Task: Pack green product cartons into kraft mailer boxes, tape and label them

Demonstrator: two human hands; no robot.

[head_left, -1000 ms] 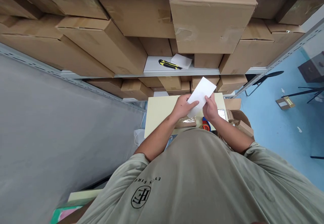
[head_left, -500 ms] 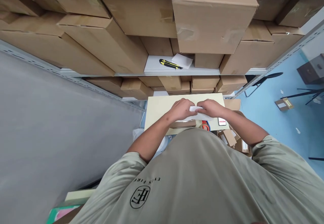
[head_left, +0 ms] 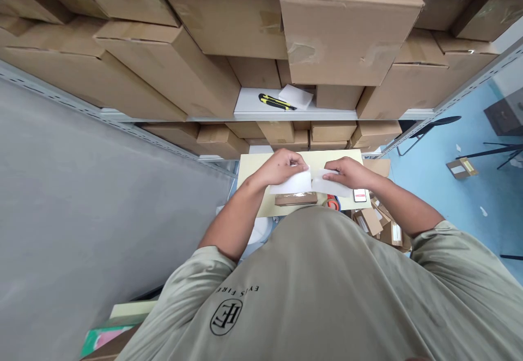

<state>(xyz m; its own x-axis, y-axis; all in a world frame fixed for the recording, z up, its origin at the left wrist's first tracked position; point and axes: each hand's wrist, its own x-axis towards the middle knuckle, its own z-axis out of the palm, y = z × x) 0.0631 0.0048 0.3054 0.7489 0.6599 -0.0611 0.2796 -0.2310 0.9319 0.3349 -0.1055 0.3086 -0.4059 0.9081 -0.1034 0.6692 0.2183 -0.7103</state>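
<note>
My left hand point(head_left: 281, 166) pinches a white piece of paper point(head_left: 292, 184) over the pale yellow table point(head_left: 253, 171). My right hand point(head_left: 347, 171) pinches a second white piece point(head_left: 333, 187) just to the right. The two pieces are apart with a narrow gap between them. Under them on the table lies a flat brown cardboard packet point(head_left: 296, 199). A phone point(head_left: 359, 195) lies by my right wrist and an orange and blue tape dispenser point(head_left: 333, 203) sits at the table's near edge.
Metal shelving behind the table is packed with brown cardboard boxes point(head_left: 347, 29). A yellow and black utility knife point(head_left: 274, 102) and a white pad point(head_left: 300, 96) lie on a shelf. A box of small cartons point(head_left: 382, 225) stands right of the table. Blue floor lies to the right.
A second ago both hands held one whole white sheet upright. They lowered it, bunched together, and have now drawn apart with a separate white piece in each hand.
</note>
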